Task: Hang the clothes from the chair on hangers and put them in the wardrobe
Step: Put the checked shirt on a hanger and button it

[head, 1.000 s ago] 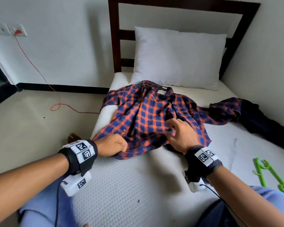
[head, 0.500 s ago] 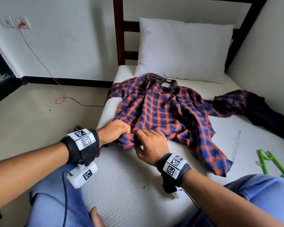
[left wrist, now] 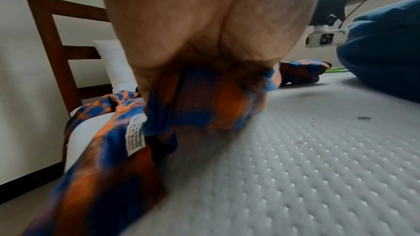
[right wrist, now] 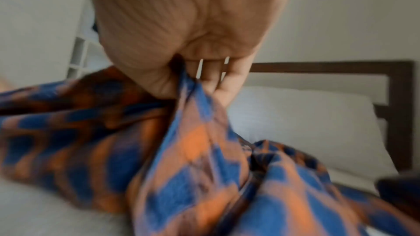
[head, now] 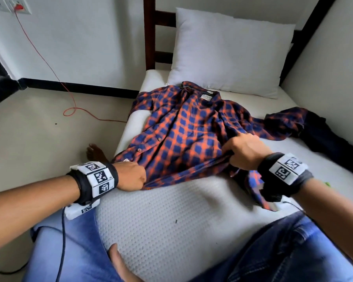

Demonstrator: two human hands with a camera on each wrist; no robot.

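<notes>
We have the orange-and-blue plaid shirt (head: 183, 131) spread on the white mattress (head: 171, 220), its collar toward the pillow (head: 228, 51) at the dark wooden headboard (head: 149, 33). Our left hand (head: 130, 176) is closed in a fist on the shirt's lower hem near the mattress edge, the cloth bunched between fingers and palm; from the left wrist a white care label (left wrist: 136, 135) shows just below that grip. Our right hand (head: 245, 154) grips a fold of the shirt's right side, fingers curled into the fabric, and lifts it slightly off the mattress, with a loose flap hanging under the wrist. One sleeve trails right to a dark garment (head: 324, 137) by the wall. A red cable (head: 69, 98) loops on the floor.
</notes>
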